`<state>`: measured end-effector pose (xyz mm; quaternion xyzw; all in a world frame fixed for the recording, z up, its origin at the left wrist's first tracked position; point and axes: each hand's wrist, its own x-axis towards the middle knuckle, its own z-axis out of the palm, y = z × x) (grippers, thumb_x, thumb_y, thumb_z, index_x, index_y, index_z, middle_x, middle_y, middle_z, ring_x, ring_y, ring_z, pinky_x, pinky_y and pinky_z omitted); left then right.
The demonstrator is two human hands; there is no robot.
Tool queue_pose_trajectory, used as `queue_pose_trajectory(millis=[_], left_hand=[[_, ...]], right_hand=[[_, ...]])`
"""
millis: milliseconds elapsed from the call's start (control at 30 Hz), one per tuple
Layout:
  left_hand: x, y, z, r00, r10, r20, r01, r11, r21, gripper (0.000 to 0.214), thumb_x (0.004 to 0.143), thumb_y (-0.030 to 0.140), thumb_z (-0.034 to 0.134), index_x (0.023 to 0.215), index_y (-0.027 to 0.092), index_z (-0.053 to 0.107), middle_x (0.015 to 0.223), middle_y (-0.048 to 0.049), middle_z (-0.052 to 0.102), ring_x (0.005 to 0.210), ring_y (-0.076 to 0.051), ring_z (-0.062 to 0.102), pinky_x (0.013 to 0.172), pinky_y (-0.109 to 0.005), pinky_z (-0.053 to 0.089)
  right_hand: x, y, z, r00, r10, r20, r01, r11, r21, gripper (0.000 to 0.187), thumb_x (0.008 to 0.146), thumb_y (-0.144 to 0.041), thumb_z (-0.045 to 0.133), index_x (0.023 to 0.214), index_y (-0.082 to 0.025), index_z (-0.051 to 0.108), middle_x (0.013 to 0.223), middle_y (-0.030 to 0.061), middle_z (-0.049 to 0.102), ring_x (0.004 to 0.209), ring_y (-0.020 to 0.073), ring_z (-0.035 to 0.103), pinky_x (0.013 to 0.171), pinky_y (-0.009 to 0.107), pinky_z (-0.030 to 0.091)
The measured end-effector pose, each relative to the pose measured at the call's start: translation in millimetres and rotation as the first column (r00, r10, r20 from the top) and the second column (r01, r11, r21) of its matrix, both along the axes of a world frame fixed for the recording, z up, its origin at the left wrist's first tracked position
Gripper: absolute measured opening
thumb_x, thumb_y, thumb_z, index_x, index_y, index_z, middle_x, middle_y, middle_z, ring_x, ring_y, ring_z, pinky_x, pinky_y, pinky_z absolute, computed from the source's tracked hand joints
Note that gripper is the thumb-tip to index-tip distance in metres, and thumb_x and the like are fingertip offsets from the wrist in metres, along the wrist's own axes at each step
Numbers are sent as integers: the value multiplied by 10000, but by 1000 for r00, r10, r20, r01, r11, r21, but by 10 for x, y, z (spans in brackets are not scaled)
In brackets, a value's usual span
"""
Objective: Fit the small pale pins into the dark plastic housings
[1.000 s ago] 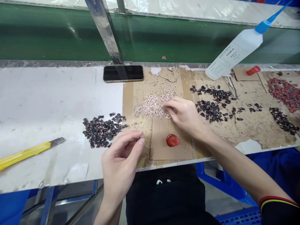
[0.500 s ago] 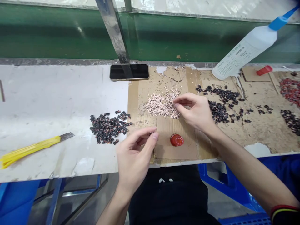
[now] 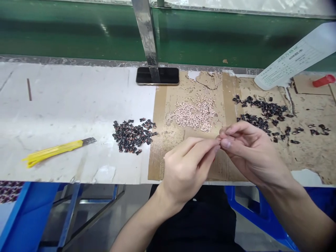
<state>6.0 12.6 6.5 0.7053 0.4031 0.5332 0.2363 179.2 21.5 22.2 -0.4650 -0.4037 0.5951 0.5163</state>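
Now brought together, the left hand (image 3: pixel 185 169) and right hand (image 3: pixel 256 154) clamp fingers on a tiny piece (image 3: pixel 219 141), presumably for steadiness.

L hand (image 3: pixel 187 169) is held w/ its back shown, just R of ctr frame, fingertips pinched; R hand (image 3: pixel 253 150) is curled beside it, tips nearly touching. L forearm (image 3: pixel 144 220) is angled from btm ctr, R forearm (image 3: pixel 301 210) from btm R.

The lone head-worn camera looked forward and down across the desk (image 3: pixel 78 98) from fairly close, though its exact height was unclear.
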Motion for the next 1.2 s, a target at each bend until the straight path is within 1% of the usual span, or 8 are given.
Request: queue_pose_trajectory(millis=[100, 233, 500, 667, 767, 933, 1033, 1200], left_hand=[[-9, -30, 14, 1000, -14, -19, 13, 998, -59, 177, 967, 74, 671, 1061, 199, 754, 987, -44, 825, 878, -162, 786, 822, -272, 658], [-13, -66, 29, 996, -41, 76, 55, 979, -197, 152, 979, 105, 663, 1023, 210, 763, 983, -37, 818, 833, -152, 774, 787, -273, 651], [11, -154, -11, 984, -64, 164, 102, 966, -237, 142, 940, 72, 714, 961, 200, 772, 955, -28, 829, 827, -136, 773, 772, -239, 638], [-8, -220, -10, 986, -56, 158, 96, 962, -256, 124, 930, 89, 752, 951, 203, 794, 920, -14, 835, 837, -138, 786, 800, -236, 651], [-107, -253, -31, 992, 10, 124, 33, 939, -343, 97, 926, 153, 779, 970, 232, 818, 944, -11, 836, 830, -157, 785, 786, -266, 666], [-280, -283, -102, 989, 88, 118, -20, 875, -484, 229, 952, 144, 720, 1133, 237, 826, 1085, -45, 787, 927, -159, 764, 826, -248, 654], [-303, -293, -127, 982, 108, 153, -16, 861, -509, 262, 970, 127, 684, 1153, 253, 823, 1100, -47, 763, 950, -167, 767, 868, -262, 649], [-296, -307, -132, 948, 185, 258, 6, 802, -597, 189, 963, 189, 730, 1135, 245, 787, 978, -28, 782, 813, -152, 774, 790, -255, 666]], right_hand=[[-17, -64, -41, 997, -43, 71, 37, 996, 85, 190, 803, -201, 901, 929, -313, 815, 918, -39, 809, 821, 90, 792, 789, 151, 665], [-18, -157, -65, 975, -29, 220, -10, 985, 174, 156, 887, -177, 814, 974, -306, 827, 1101, 3, 808, 984, 127, 792, 841, 186, 671], [-38, -311, -65, 941, -48, 335, -33, 972, 231, 179, 928, -133, 749, 980, -297, 798, 1050, -10, 797, 944, 115, 770, 845, 186, 648], [21, -429, -76, 896, -46, 441, -68, 968, 240, 152, 974, -147, 683, 985, -284, 750, 1044, 10, 768, 976, 146, 749, 857, 248, 637], [118, -499, -96, 756, -131, 642, -105, 943, 316, 172, 954, -122, 688, 1011, -278, 732, 1072, 40, 753, 1025, 201, 732, 918, 352, 610], [191, -537, -149, 425, -185, 886, -340, 875, 345, 233, 909, -100, 719, 1059, -276, 704, 1137, 70, 757, 1052, 249, 732, 935, 419, 592], [164, -519, -179, 351, -205, 914, -414, 841, 348, 259, 909, -79, 700, 1085, -269, 690, 1135, 79, 765, 1033, 258, 739, 923, 433, 594], [143, -493, -204, 315, -226, 922, -455, 817, 355, 305, 902, -73, 698, 1136, -269, 679, 1151, 92, 766, 1034, 280, 739, 918, 468, 594]])
